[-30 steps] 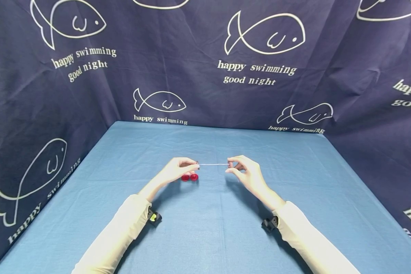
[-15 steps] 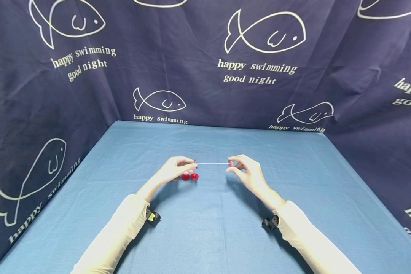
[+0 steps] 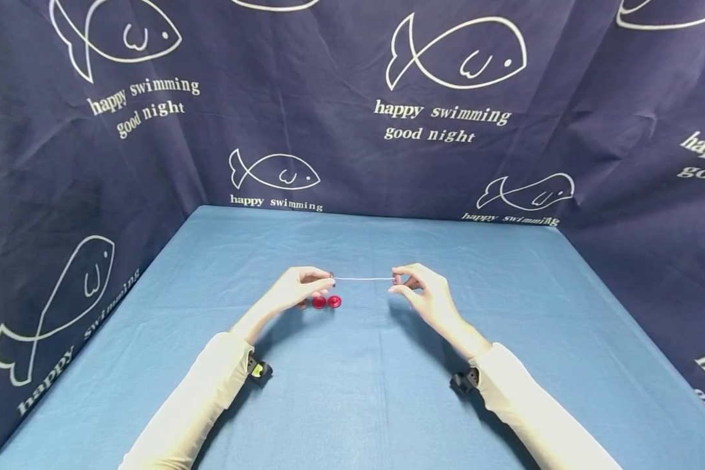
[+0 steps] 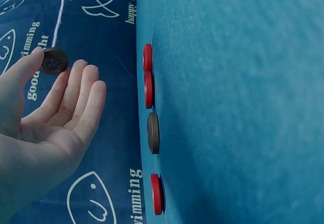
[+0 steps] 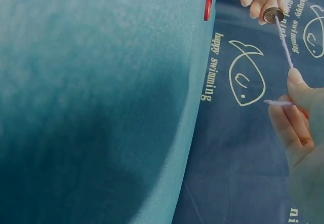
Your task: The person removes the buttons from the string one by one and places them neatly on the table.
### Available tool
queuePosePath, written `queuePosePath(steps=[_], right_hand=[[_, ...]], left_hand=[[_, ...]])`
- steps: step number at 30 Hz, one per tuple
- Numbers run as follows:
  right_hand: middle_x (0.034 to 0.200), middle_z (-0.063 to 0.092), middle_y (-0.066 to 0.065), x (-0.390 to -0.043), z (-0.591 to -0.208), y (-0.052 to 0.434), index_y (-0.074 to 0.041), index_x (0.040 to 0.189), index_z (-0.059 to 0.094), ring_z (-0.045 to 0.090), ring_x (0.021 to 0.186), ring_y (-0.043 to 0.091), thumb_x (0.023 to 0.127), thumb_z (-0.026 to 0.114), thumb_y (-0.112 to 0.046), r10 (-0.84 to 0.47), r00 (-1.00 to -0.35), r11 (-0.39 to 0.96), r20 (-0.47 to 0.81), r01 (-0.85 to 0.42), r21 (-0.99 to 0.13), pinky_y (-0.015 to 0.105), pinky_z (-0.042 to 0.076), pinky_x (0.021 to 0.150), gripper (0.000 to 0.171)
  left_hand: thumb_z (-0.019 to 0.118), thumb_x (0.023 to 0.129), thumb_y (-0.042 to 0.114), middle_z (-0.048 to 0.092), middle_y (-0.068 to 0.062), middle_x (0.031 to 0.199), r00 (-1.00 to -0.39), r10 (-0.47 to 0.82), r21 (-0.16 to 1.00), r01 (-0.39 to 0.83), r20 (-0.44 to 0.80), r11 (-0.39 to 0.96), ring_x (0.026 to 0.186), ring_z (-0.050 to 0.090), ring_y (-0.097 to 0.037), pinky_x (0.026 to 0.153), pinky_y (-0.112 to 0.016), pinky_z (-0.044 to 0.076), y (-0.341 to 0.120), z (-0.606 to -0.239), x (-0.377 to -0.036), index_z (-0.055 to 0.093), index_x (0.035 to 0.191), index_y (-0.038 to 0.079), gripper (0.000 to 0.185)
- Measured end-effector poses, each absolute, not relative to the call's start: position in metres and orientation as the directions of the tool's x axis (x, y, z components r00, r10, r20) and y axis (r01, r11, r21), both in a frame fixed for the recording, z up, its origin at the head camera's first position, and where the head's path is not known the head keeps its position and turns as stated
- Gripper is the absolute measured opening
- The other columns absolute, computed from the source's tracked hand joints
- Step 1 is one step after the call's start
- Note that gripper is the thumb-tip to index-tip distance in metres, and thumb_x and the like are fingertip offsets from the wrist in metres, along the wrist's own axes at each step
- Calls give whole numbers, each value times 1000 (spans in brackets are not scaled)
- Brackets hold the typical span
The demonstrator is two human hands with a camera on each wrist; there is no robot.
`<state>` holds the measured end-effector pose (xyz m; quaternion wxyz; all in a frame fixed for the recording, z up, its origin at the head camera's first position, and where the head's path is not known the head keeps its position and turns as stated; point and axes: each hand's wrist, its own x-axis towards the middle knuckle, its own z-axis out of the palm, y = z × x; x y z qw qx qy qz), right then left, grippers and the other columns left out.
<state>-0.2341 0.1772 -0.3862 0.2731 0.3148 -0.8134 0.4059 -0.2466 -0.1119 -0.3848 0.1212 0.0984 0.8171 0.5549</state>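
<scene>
thread [image 3: 364, 279]: pale, taut above the blue table [image 3: 358, 405], strung between both hands | brown button [image 4: 54, 61]: on the thread's left end, pinched by left hand [image 3: 298, 290] | right hand [image 3: 425, 295]: pinches the thread's other end | red buttons [image 3: 326, 301]: on the table just below the left end, with another brown one [image 4: 153, 133] beside them

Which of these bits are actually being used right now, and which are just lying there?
In use:
- brown button, held by the left hand
- thread, pinched by the right hand

Lying about:
- red buttons on the table
- another brown button
</scene>
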Motion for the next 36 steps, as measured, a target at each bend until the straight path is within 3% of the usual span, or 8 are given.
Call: queuePosePath(steps=[13, 19, 25, 30, 36], right_hand=[[90, 70, 7, -235, -387, 176, -2, 100, 69, 66, 62, 16, 69, 80, -3, -300, -643, 468, 705, -743, -479, 30, 55, 61, 33], [91, 70, 5, -235, -387, 176, -4, 100, 69, 65, 62, 14, 69, 80, -4, -299, -639, 481, 709, -742, -466, 23, 53, 62, 33], [91, 70, 5, -235, -387, 176, -5, 100, 69, 65, 62, 13, 69, 80, -5, -300, -641, 491, 707, -739, -462, 18, 51, 62, 33], [91, 70, 5, -235, -387, 176, -6, 100, 69, 65, 62, 12, 69, 80, -5, -301, -648, 493, 700, -734, -467, 18, 51, 62, 32], [91, 70, 5, -235, -387, 175, -5, 100, 69, 65, 61, 12, 69, 80, -5, -302, -641, 489, 706, -739, -463, 17, 51, 62, 33]], left_hand=[[69, 85, 33, 68, -20, 108, -954, 293, 945, 41, -59, 323, 91, 67, -27, 59, -35, 52, -122, -386, -245, 63, 116, 6, 42], [71, 84, 27, 69, -15, 106, -956, 294, 935, 106, 2, 339, 92, 67, -22, 72, -38, 54, -128, -388, -245, 63, 116, 2, 41], [73, 82, 23, 70, -11, 104, -948, 310, 912, 182, 65, 366, 91, 64, -6, 84, -25, 49, -133, -389, -246, 65, 113, 3, 38], [73, 82, 24, 71, -9, 103, -946, 314, 907, 199, 79, 371, 94, 65, -9, 88, -24, 47, -137, -389, -245, 66, 113, 4, 37], [72, 82, 20, 70, -12, 106, -949, 299, 905, 211, 99, 369, 89, 66, -7, 83, -20, 49, -143, -389, -244, 65, 114, 2, 37]])
